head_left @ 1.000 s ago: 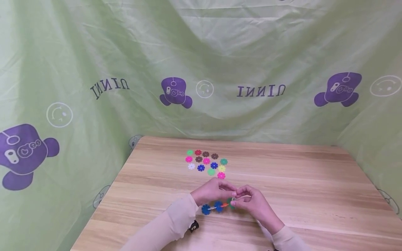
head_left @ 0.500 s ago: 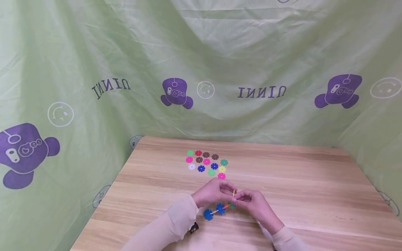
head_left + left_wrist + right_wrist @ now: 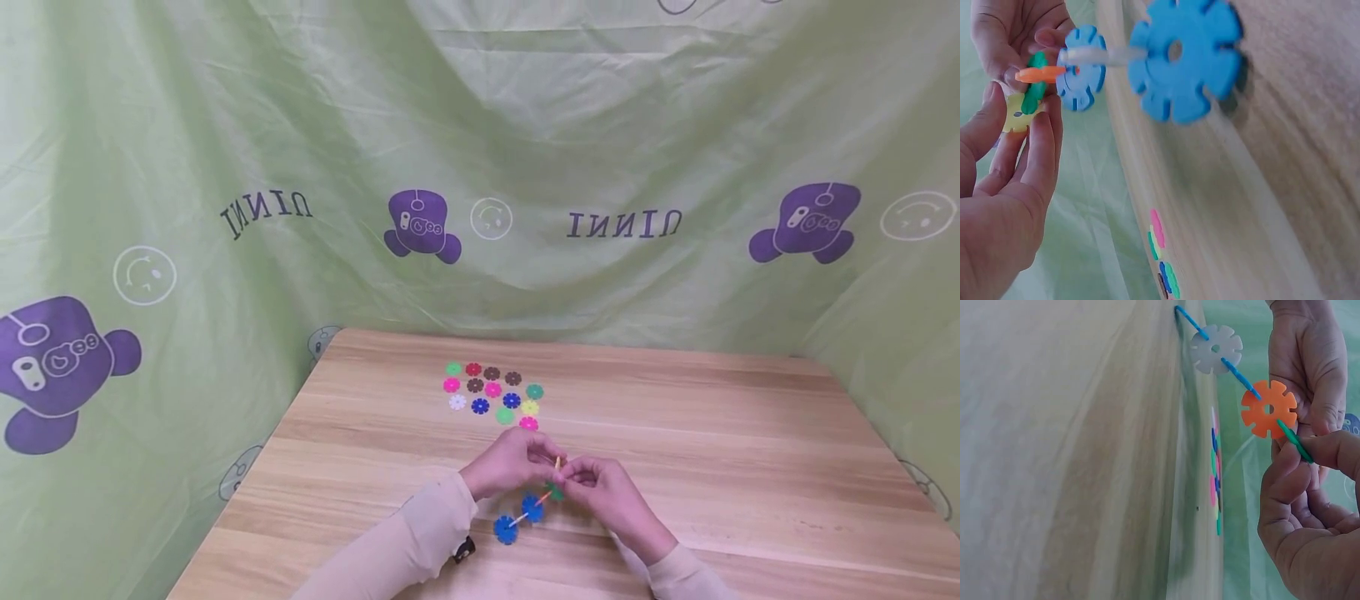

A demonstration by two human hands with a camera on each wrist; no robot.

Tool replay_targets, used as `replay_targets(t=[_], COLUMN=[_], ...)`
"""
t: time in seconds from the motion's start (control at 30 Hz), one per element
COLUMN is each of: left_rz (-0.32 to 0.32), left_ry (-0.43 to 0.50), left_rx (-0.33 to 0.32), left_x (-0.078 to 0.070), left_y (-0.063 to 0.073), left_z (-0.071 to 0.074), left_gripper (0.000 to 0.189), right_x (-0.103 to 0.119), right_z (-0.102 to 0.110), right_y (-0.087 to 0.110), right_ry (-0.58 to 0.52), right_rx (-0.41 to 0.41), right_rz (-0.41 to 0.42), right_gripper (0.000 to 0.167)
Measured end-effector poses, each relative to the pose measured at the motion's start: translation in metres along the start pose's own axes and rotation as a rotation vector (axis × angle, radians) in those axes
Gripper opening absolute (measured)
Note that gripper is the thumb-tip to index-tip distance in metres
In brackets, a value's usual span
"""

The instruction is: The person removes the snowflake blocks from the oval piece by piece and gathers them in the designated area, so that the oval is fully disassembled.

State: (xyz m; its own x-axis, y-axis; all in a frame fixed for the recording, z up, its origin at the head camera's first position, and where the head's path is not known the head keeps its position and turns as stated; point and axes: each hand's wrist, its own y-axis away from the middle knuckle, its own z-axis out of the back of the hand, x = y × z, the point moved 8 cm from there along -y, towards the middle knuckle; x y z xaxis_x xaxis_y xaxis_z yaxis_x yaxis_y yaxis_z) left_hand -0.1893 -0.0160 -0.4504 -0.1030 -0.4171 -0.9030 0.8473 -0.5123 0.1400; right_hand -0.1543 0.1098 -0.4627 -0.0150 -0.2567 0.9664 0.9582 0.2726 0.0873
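My left hand (image 3: 508, 460) pinches a yellow snowflake disc (image 3: 1017, 114) between thumb and fingers. Close beside it, my right hand (image 3: 609, 492) grips a green snowflake disc (image 3: 1295, 441), the end piece of a linked chain. From the green one the chain runs through an orange disc (image 3: 1269, 409), a blue disc (image 3: 1083, 69) and a white disc (image 3: 1216, 349) to a blue disc (image 3: 1186, 59) at its free end. The yellow disc's edge lies right at the green one in the left wrist view; fingers partly cover both.
Several loose snowflake discs in mixed colours, among them a pink disc (image 3: 528, 424) and a white disc (image 3: 457, 402), lie flat beyond the hands on the wooden table (image 3: 712, 433). A small black object (image 3: 464, 549) shows beside the left sleeve. Green printed cloth (image 3: 525, 108) hangs behind.
The chain's free blue end has swung toward the table's near side and slightly right. The yellow disc has come into view edge-on between my fingertips. Both hands stay in nearly the same place.
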Motion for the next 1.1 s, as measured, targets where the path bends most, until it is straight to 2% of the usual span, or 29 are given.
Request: replay_targets(t=[0.17,0.4,0.6,0.73,0.87,0.97,1.1], left_rz=[-0.021,-0.027,-0.025,-0.001,0.054,0.094,0.134], left_ry=[0.003,0.034,0.011,0.014,0.038,0.088,0.098], left_rx=[-0.014,-0.021,-0.039,-0.095,-0.192,-0.257,-0.296], left_x=[-0.002,-0.003,-0.001,0.005,0.012,0.014,0.015], left_y=[-0.003,-0.004,-0.008,-0.011,-0.017,-0.025,-0.038], left_z=[0.0,0.002,0.014,0.026,0.039,0.046,0.053], left_gripper=[0.023,0.018,0.029,0.03,0.023,0.017,0.015], right_x=[0.001,0.0,-0.006,-0.007,-0.006,-0.004,-0.003], right_z=[-0.001,-0.003,0.001,0.003,0.001,0.0,-0.002], right_y=[0.0,-0.001,-0.002,-0.002,-0.002,-0.002,-0.002], right_ry=[-0.03,-0.035,-0.031,-0.003,0.004,-0.001,0.003], right_rx=[0.001,-0.05,-0.081,-0.072,-0.043,-0.022,-0.002], right_rz=[-0.007,-0.032,-0.062,-0.072,-0.055,-0.036,-0.015], right_gripper=[0.022,0.022,0.018,0.018,0.019,0.02,0.02])
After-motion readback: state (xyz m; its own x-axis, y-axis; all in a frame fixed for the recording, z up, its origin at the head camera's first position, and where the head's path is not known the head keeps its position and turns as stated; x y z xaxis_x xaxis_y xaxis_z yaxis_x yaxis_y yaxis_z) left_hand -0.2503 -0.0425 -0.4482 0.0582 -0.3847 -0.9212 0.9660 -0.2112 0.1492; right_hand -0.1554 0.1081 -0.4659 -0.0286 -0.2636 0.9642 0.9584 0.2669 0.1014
